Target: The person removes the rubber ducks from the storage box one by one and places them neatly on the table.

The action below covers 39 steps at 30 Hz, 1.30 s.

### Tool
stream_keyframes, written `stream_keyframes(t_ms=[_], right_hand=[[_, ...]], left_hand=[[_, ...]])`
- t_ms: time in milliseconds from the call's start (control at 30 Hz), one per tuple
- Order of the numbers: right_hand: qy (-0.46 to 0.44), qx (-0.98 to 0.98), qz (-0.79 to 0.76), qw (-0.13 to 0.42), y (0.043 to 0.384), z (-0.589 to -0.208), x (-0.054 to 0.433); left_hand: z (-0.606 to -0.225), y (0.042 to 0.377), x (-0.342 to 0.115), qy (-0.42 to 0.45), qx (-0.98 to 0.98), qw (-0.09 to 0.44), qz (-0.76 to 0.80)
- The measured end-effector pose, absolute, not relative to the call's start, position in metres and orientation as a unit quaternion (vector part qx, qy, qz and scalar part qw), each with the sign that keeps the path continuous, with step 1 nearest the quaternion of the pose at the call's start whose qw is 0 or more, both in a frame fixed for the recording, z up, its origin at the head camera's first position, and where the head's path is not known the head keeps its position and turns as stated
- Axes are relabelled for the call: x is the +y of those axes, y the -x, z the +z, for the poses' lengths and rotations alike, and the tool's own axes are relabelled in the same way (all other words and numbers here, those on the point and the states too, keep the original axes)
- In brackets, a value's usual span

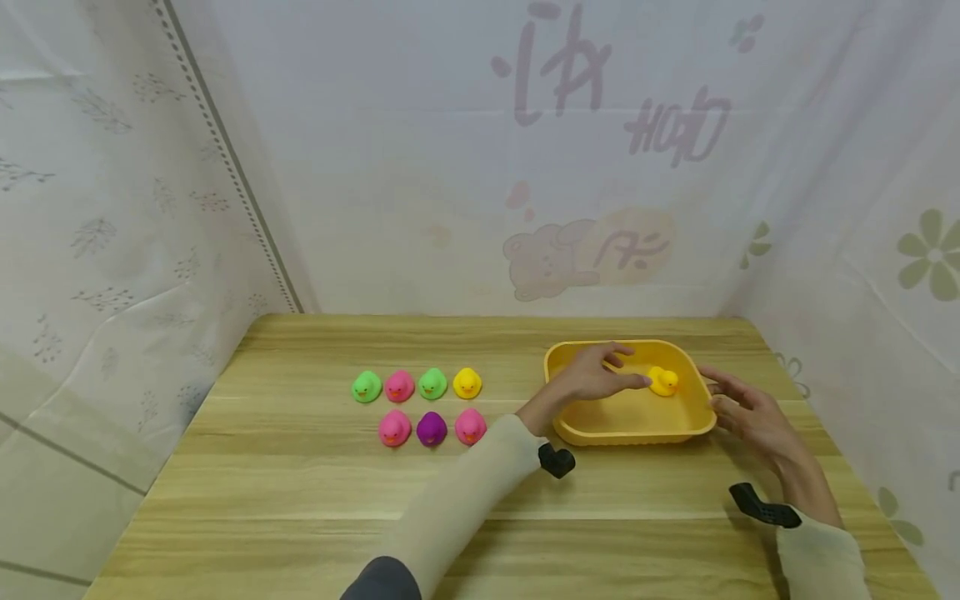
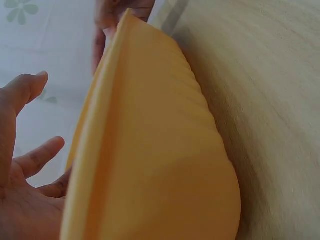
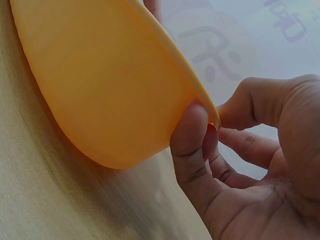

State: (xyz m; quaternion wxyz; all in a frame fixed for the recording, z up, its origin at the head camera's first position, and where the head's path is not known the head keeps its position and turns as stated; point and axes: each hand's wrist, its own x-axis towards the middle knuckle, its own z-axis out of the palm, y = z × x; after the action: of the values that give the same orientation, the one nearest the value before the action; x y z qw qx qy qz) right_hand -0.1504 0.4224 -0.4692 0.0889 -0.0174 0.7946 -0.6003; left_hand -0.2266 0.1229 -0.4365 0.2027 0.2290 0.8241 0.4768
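Over the left half of a yellow plastic basin (image 1: pixel 622 438), my left hand (image 1: pixel 596 375) hovers with fingers spread and nothing in it. A yellow rubber duck (image 1: pixel 663 382) sits inside the basin toward its right end, just past my left fingertips. At the basin's right end, my right hand (image 1: pixel 757 417) pinches the rim. The right wrist view shows the thumb and fingers (image 3: pixel 250 102) of that hand on either side of the rim. From the left wrist view, the basin's outer wall (image 2: pixel 160 130) hides the duck and part of the left hand (image 2: pixel 30 200).
Left of the basin on the wooden table (image 1: pixel 300 500) stand two rows of rubber ducks. The back row has green ducks (image 1: pixel 367 387), a pink one (image 1: pixel 400 386) and a yellow one (image 1: pixel 467 383). In front are pink ducks (image 1: pixel 394 428) and a purple duck (image 1: pixel 431 429). Printed curtains (image 1: pixel 420 167) surround the table.
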Motion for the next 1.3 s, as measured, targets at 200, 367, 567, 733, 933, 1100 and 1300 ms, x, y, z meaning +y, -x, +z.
stream_keyframes(t_ms=[200,367,567,733,933,1100,1300], right_hand=[[0.016,0.798,-0.596,0.089,0.15,-0.469,0.422],[0.032,0.785,-0.612,0.091,0.15,-0.471,0.422],[0.043,0.777,-0.621,0.094,0.151,-0.472,0.423],[0.043,0.779,-0.618,0.096,0.151,-0.472,0.423],[0.042,0.784,-0.611,0.097,0.151,-0.471,0.422],[0.044,0.79,-0.606,0.088,0.151,-0.471,0.421],[0.056,0.776,-0.622,0.084,0.151,-0.472,0.421]], left_hand=[[-0.442,0.228,0.137,-0.22,0.835,0.199,0.464],[-0.448,0.23,0.149,-0.205,0.84,0.196,0.463],[-0.456,0.231,0.164,-0.198,0.844,0.184,0.463],[-0.462,0.231,0.177,-0.195,0.847,0.169,0.466],[-0.466,0.231,0.189,-0.187,0.855,0.148,0.461],[-0.468,0.227,0.199,-0.16,0.869,0.123,0.451],[-0.464,0.221,0.207,-0.143,0.885,0.106,0.431]])
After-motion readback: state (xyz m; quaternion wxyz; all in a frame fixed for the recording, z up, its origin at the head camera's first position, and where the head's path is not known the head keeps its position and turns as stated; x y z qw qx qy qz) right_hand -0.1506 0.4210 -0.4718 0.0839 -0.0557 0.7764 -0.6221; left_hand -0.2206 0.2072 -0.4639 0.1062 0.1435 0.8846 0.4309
